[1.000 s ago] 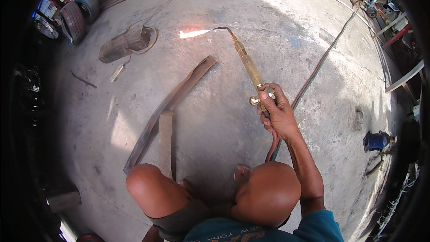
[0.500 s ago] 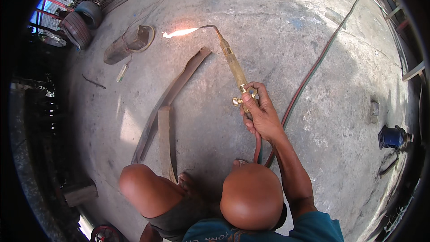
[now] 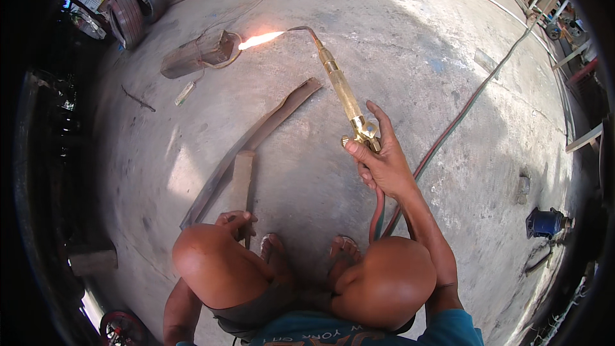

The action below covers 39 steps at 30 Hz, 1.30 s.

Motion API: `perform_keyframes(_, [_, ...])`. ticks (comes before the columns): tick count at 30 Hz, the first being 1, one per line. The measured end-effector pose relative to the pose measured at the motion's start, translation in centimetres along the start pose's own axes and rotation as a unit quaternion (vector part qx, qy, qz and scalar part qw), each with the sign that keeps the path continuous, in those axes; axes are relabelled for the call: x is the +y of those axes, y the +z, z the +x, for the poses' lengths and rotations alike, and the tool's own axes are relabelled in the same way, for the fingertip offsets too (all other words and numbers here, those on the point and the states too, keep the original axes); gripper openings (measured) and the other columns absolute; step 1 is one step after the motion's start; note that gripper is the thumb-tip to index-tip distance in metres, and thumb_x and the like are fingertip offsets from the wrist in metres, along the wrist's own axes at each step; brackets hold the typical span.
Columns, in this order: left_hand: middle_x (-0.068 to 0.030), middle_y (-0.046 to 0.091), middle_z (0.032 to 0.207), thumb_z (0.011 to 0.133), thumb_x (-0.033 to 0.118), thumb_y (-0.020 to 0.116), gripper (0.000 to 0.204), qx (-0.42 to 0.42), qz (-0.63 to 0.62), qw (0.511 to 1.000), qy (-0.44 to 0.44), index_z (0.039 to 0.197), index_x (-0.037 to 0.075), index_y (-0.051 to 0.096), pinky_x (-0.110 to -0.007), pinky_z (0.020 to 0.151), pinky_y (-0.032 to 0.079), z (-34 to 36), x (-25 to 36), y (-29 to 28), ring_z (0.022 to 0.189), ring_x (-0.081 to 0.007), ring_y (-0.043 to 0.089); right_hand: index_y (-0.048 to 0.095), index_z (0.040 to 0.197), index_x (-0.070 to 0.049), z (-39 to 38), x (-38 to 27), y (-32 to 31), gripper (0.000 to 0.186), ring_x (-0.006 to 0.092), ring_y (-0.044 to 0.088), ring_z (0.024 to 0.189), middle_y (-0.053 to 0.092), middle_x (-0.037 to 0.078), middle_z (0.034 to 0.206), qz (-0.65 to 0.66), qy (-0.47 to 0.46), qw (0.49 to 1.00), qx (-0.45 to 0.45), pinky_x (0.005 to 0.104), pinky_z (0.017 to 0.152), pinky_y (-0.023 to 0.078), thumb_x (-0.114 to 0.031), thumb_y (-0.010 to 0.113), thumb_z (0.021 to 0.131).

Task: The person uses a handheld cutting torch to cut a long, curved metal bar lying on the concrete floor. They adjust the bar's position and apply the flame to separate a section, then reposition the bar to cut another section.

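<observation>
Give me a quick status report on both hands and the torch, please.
Right hand gripping lit brass torch. Left hand on metal strip by knee. Hose trailing right.

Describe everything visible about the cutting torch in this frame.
The cutting torch is a long brass-coloured tool with a cylindrical body, a knobbed valve block at the rear and a thin darker neck that bends at the tip. It is lit: an orange-white flame shoots leftward from the tip toward a rusty metal piece on the concrete floor. The right hand grips its valve end and holds it above the floor. Red and green hoses run from under the hand.
</observation>
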<state>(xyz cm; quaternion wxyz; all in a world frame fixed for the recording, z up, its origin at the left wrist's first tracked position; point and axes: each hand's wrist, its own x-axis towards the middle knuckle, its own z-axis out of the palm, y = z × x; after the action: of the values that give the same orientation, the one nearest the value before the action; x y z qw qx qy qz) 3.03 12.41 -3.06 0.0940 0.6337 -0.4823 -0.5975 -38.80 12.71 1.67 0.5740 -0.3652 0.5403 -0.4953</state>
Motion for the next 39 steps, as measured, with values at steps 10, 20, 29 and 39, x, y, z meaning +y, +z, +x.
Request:
perform_keyframes(10, [-0.0182, 0.076, 0.099, 0.104, 0.058, 0.065, 0.074, 0.047, -0.187, 0.949, 0.248, 0.128, -0.012, 0.065, -0.024, 0.052, 0.043, 2.6, 27.8, 2.6, 0.065, -0.0095, 0.058, 0.001, 0.172, -0.011, 1.4, -10.3, 8.2, 0.132, 0.0176, 0.067, 0.068, 0.067, 0.007, 0.083, -0.193, -0.064, 0.976, -0.083, 0.0355, 0.062, 0.055, -0.034, 0.095, 0.082])
perform_keyframes(20, [-0.0122, 0.065, 0.071, 0.102, 0.040, 0.068, 0.045, 0.133, -0.134, 0.940, 0.285, 0.095, -0.005, 0.066, -0.042, 0.065, 0.052, 6.7, 25.9, 0.0, 0.067, -0.0204, 0.066, 0.008, 0.173, -0.015, 7.7, -10.2, 8.2, 0.113, 0.0271, 0.071, 0.107, 0.072, 0.020, 0.114, -0.247, 0.025, 0.935, -0.253, 0.0429, 0.089, 0.058, -0.077, 0.061, 0.095])
perform_keyframes(29, [-0.0096, 0.068, 0.072, 0.104, 0.043, 0.066, 0.045, 0.158, -0.070, 0.948, 0.266, 0.097, -0.001, 0.067, -0.034, 0.060, 0.050, 5.6, 24.4, -4.9, 0.064, -0.0164, 0.066, 0.064, 0.140, 0.001, 23.9, -7.4, 5.1, 0.072, 0.0443, 0.069, 0.119, 0.074, 0.025, 0.122, -0.747, 0.075, 0.608, -0.259, 0.0502, 0.101, 0.056, -0.054, 0.075, 0.095])
perform_keyframes(39, [-0.0083, 0.070, 0.078, 0.106, 0.046, 0.064, 0.048, 0.140, -0.115, 0.971, 0.155, 0.102, -0.001, 0.070, -0.035, 0.072, 0.052, 2.0, 22.2, -6.9, 0.075, -0.0167, 0.067, 0.038, 0.161, -0.002, 38.4, 9.1, -0.4, 0.088, 0.0419, 0.047, 0.148, 0.047, 0.024, 0.161, -0.678, -0.073, 0.698, -0.219, 0.0455, 0.123, 0.041, -0.038, 0.080, 0.093])
